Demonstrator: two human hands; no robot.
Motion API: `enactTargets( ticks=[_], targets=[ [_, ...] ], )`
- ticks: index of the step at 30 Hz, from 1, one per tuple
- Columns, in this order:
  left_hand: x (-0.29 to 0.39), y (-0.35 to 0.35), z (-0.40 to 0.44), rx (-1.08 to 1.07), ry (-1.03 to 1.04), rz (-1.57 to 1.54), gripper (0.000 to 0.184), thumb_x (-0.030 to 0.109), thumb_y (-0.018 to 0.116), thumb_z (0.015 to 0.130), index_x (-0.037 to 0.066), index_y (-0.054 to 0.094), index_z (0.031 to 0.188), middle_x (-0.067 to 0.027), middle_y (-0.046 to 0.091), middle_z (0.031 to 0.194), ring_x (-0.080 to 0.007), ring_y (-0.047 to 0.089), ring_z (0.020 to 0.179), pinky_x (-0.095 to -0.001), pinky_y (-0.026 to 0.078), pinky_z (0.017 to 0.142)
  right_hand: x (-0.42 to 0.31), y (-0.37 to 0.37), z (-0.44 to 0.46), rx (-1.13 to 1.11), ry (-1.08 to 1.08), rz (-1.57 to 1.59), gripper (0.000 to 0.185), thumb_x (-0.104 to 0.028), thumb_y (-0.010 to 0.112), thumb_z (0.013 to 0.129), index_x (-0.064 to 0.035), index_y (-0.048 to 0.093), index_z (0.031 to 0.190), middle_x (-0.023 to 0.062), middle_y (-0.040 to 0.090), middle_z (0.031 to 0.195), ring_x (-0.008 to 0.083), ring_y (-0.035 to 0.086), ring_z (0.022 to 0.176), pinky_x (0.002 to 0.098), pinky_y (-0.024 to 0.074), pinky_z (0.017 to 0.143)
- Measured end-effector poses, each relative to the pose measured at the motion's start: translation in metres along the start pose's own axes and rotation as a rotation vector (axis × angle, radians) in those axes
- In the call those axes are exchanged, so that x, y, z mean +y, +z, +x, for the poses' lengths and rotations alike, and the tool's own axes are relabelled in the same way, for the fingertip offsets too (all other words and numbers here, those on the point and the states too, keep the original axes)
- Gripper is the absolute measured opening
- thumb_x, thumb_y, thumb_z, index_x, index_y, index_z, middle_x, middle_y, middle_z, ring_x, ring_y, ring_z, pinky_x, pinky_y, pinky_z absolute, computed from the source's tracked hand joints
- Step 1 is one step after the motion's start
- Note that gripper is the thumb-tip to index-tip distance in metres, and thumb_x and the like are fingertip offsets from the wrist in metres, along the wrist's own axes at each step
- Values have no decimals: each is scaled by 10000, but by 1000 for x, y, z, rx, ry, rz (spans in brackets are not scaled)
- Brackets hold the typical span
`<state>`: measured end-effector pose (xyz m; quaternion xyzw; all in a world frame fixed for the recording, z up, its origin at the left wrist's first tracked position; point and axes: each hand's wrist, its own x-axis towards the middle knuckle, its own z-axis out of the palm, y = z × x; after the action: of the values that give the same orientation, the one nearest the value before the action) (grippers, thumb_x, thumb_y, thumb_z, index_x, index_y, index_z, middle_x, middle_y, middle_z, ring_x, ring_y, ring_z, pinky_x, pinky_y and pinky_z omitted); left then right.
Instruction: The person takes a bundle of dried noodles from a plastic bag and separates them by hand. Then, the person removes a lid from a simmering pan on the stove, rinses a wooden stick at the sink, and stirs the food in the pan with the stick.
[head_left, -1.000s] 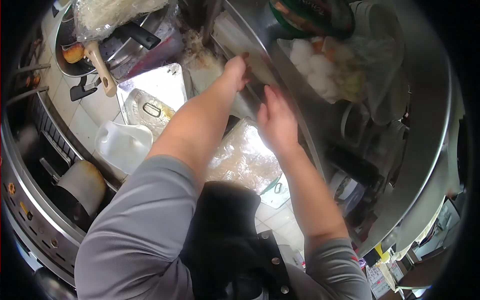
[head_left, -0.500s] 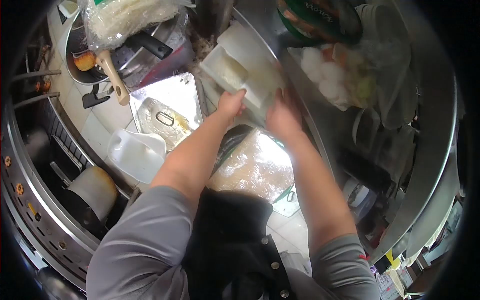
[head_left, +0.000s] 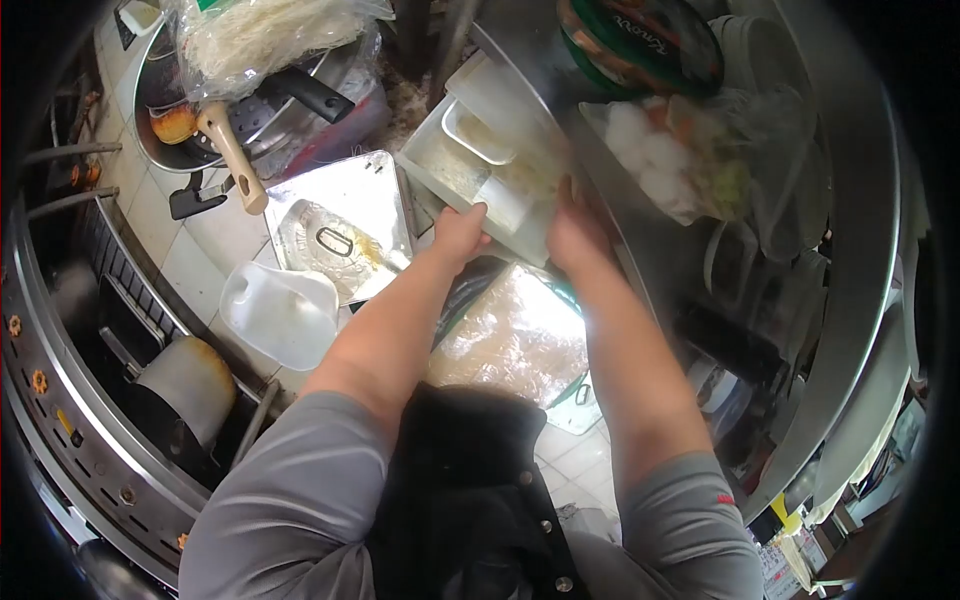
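A whitish plastic bin (head_left: 428,178) sits between my two hands, partly under the steel counter edge. My left hand (head_left: 463,235) is closed on its near left rim. My right hand (head_left: 578,228) is at its right side with the fingers bent around the edge, partly hidden. Inside the bin lie a small white-rimmed tub (head_left: 478,138) and a white block-like piece (head_left: 502,205); what else is in there is blurred. Just below the bin stands a box-shaped container covered in clear film (head_left: 515,335).
Left of my arms are a metal lid (head_left: 340,215) with a handle, a white plastic jug (head_left: 280,312) and a large pot (head_left: 150,75) with a wooden-handled tool. The steel counter (head_left: 640,240) on the right bears a bag of eggs (head_left: 650,150). A stove (head_left: 60,350) lines the left.
The bin has tilted or shifted so that the white-rimmed tub inside shows more clearly. Both hands have moved slightly down and stay on the bin.
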<state>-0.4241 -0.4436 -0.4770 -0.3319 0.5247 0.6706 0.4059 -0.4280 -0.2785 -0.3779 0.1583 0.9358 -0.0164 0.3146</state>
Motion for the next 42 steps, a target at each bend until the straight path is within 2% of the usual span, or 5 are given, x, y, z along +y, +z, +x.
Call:
enactTargets(
  ticks=[5,9,21,36,42],
  targets=[
    [-28,-7,-28,257,330,303,392,355,645,887,29,551,1084,-70,629,844,-163,610,678,-309,491,604,-18,35,9,264,-394,-47,663,-197,504,901,-101,235,1499,188,461,1390,346,484,1248,415,422,1030],
    [-59,-38,-146,113,893,740,223,124,634,882,14,596,1072,-107,588,777,-198,577,658,-329,475,610,-55,27,27,29,-97,316,629,-252,527,907,-171,290,1484,207,519,1299,356,533,1172,440,443,985],
    [-137,-110,-225,-40,509,789,65,105,646,851,52,636,889,-91,584,687,-218,585,564,-327,470,542,-67,29,45,-295,-264,324,494,-295,509,883,-147,507,1354,182,559,1303,320,543,1192,395,425,1013],
    [-157,-120,-206,-68,199,925,151,210,618,855,60,623,873,-133,623,762,-312,635,714,-412,508,659,-34,115,157,141,334,962,732,-519,526,910,-141,305,1498,105,287,1554,265,268,1428,369,271,1129],
    [-160,-126,-203,-130,209,971,160,219,627,845,68,611,895,-128,623,763,-317,639,759,-422,511,687,6,162,199,267,267,852,593,-390,555,931,-61,435,1410,145,512,1359,277,503,1202,408,402,1006]
  ],
)
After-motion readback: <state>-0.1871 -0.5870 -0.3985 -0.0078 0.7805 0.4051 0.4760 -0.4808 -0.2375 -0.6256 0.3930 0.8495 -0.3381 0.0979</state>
